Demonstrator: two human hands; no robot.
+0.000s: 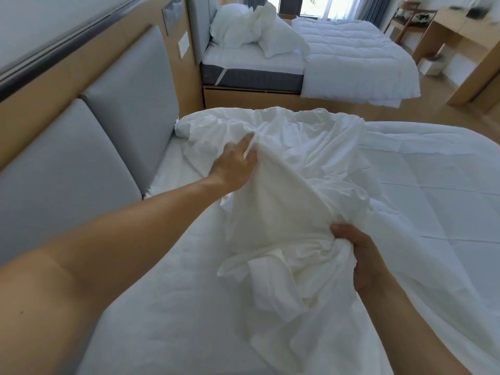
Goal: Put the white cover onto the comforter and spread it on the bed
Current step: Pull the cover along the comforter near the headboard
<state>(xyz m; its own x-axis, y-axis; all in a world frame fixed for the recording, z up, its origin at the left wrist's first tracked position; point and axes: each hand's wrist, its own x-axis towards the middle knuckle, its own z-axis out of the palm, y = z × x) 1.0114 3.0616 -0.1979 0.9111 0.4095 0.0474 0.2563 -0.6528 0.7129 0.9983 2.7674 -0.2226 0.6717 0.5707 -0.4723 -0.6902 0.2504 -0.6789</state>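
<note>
The right hand (362, 262) clamps the bunched white cover (286, 193); the left hand (234, 165) pinches a farther fold, apparently opening it for the comforter (433, 185).

My left hand (234, 165): stretched forward, holding up a fold of the crumpled thin white cover (292, 163); forefinger straight along the cloth, other fingers hidden behind it.
My right hand (364, 262): nearer to me, gripping a thick bunch of the same cover, thumb on top.
Cover: drawn into a ridge between my two hands, far part heaped near the headboard.
White quilted comforter (438, 190): flat on the bed, under and right of the cover.
Bed (176, 161): white sheet bare beside grey padded headboard panels (113, 147).
Beyond: a second bed (351, 58) with piled white pillows (243, 25); a light wooden desk (457, 41) far right.
</note>
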